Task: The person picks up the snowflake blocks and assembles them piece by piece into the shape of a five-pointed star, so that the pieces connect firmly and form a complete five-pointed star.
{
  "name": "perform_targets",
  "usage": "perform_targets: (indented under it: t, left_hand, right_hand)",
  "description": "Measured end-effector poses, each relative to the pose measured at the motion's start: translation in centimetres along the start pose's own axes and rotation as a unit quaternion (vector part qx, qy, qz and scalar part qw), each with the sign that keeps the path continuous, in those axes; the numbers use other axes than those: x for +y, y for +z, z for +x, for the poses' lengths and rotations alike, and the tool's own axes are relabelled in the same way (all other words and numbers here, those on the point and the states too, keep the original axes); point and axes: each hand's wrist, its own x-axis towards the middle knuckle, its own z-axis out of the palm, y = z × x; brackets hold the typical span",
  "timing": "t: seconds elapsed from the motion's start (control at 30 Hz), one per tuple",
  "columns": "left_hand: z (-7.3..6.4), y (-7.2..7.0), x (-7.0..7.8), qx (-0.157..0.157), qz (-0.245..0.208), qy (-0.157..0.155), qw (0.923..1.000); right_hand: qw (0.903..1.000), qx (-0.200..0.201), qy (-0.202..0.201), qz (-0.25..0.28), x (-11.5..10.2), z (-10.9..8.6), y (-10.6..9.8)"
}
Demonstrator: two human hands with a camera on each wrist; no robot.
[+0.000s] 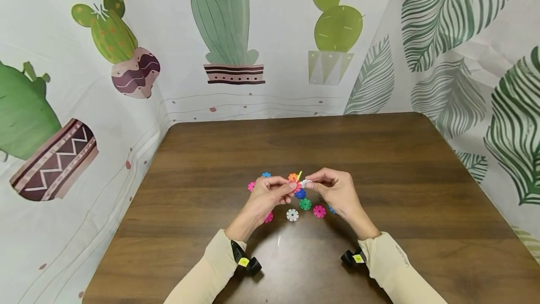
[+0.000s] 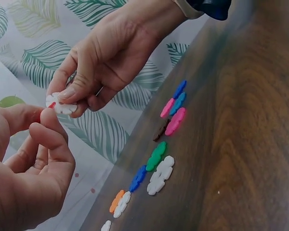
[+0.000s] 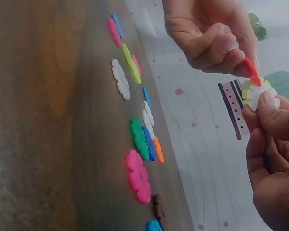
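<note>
In the head view my left hand (image 1: 263, 201) pinches a red notched plastic disc (image 1: 297, 186) between thumb and fingertips. Facing it, my right hand (image 1: 339, 193) pinches a white notched disc (image 1: 305, 183). A yellow disc (image 1: 299, 176) stands edge-on at the red one. Seen from the right wrist, the red disc (image 3: 251, 72) meets the rim of the white disc (image 3: 261, 91), and a yellow edge (image 3: 246, 97) shows behind the white. Whether their slots are locked together I cannot tell. Fingers hide part of all three pieces.
Loose discs lie on the wooden table (image 1: 211, 154) below my hands: a white disc (image 1: 292, 215), a green disc (image 1: 305, 204), a pink disc (image 1: 319, 211), a blue disc (image 1: 300, 193) and an orange disc (image 1: 293, 177) among several. A patterned cloth (image 1: 287, 102) hangs behind the table.
</note>
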Motion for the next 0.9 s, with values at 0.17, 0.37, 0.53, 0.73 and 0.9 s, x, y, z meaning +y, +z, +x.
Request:
perform_targets:
  t: [0.17, 0.37, 0.53, 0.73, 0.9]
  left_hand:
    - [-0.07, 0.01, -0.07, 0.003, -0.004, -0.003, 1.0000]
    - [0.03, -0.11, -0.13, 0.000, 0.001, -0.002, 1.0000]
    - [0.04, -0.21, -0.26, -0.009, 0.009, -0.008, 0.9999]
    - [0.04, -0.42, -0.39, -0.025, 0.024, -0.014, 0.9993]
    - [0.05, -0.53, -0.47, -0.037, 0.033, -0.017, 0.9986]
  right_hand:
    - [0.9998, 0.008, -0.020, -0.003, 0.02, -0.18, 0.35]
    - [0.9982, 0.019, -0.049, -0.031, 0.26, -0.26, 0.83]
    - [0.9981, 0.017, -0.044, -0.040, 0.47, -0.26, 0.93]
    - [0.9985, -0.001, -0.032, -0.044, 0.45, -0.16, 0.82]
    - [0.9994, -0.016, -0.019, -0.024, 0.45, -0.27, 1.01]
